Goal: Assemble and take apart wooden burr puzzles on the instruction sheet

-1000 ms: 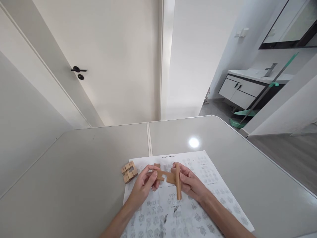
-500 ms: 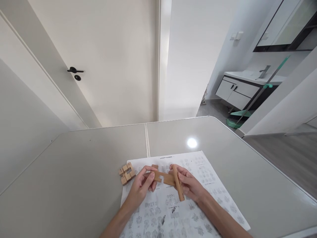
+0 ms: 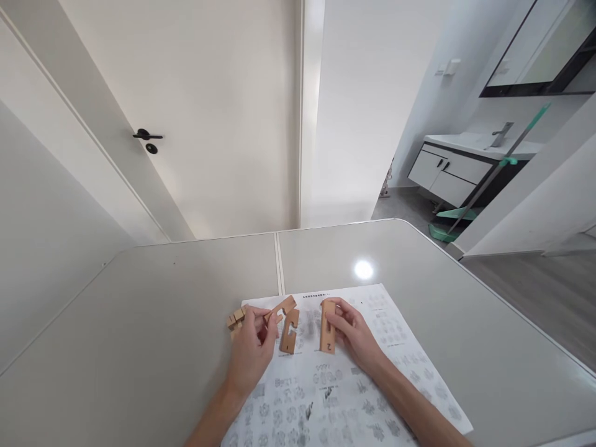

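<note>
Over a grey table, a notched block runs near-to-far between the left hand, nearer and pinching another piece, and the right hand, holding a numbered bar.

Take the centre piece as dial centre; it lies on the sheet, upon your table. Your right hand, with the right-hand piece, is at 3 o'clock. Your left hand is at 9, its left-hand piece between 11 and 12. The block cluster sits at the sheet's 10 o'clock corner, partly behind that hand. Beyond the table, the door stands at 11.
</note>
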Available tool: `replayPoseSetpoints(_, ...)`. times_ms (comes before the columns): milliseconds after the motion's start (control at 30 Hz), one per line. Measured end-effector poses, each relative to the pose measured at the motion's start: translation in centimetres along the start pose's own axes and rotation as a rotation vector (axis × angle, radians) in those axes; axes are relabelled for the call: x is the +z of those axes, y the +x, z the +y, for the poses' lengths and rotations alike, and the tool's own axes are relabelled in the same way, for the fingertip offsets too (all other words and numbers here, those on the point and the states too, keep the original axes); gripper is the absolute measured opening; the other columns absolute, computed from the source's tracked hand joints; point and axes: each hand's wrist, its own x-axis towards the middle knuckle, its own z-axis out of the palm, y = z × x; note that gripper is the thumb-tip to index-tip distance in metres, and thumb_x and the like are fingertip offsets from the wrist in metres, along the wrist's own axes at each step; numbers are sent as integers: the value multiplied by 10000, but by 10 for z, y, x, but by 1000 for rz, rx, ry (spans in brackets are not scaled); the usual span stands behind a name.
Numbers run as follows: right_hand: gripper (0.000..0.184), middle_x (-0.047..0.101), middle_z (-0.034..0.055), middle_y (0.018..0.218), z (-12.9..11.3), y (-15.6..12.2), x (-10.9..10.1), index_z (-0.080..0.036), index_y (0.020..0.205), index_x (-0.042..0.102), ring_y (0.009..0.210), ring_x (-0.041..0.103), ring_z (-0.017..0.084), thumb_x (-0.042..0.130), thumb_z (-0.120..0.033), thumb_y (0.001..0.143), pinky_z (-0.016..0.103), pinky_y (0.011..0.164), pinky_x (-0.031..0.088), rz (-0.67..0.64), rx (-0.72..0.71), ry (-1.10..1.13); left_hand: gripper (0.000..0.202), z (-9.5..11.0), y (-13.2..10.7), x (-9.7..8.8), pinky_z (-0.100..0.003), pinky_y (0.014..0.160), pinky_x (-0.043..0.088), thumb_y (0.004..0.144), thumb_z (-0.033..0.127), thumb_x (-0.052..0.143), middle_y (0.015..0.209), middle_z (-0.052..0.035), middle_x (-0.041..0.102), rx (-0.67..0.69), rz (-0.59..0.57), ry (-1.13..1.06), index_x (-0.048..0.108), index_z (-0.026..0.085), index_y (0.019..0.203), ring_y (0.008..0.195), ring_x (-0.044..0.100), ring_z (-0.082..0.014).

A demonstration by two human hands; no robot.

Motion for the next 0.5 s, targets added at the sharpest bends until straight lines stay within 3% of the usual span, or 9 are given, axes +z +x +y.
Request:
replayPoseSetpoints(133,370,448,-65,688,4,-4,10,-243,1130,634,577,424,131,681,-546,923,257,545,380,-24,-87,-315,211,-8,-15,-5,-283,513,374,984,468,470,547,71,550,-21,2,285,465,263,932,452,524,-193)
replayPoseSetpoints(200,368,495,-54,698,8,-5,13,-237,1145,628,589,465,141,652,-542,940,270,559,399,-31,-124,-447,205,-12,-22,-5,-284,514,365,976,463,477,574,56,593,-46,-9,341,458,265,927,452,547,-202)
replayPoseSetpoints(300,386,569,-30,729,15,-5,15,-236,1185,613,591,527,156,618,-549,959,283,552,420,-25,-153,-577,198,-14,-27,-3,-274,505,324,962,449,512,616,40,637,-68,-26,336,453,266,915,442,549,-200)
replayPoseSetpoints(500,404,678,26,813,21,-6,19,-263,1228,618,612,593,206,614,-568,964,340,598,472,78,-195,-641,168,-11,-22,3,-256,487,219,937,412,562,473,92,458,-37,-57,296,483,267,911,370,454,-189)
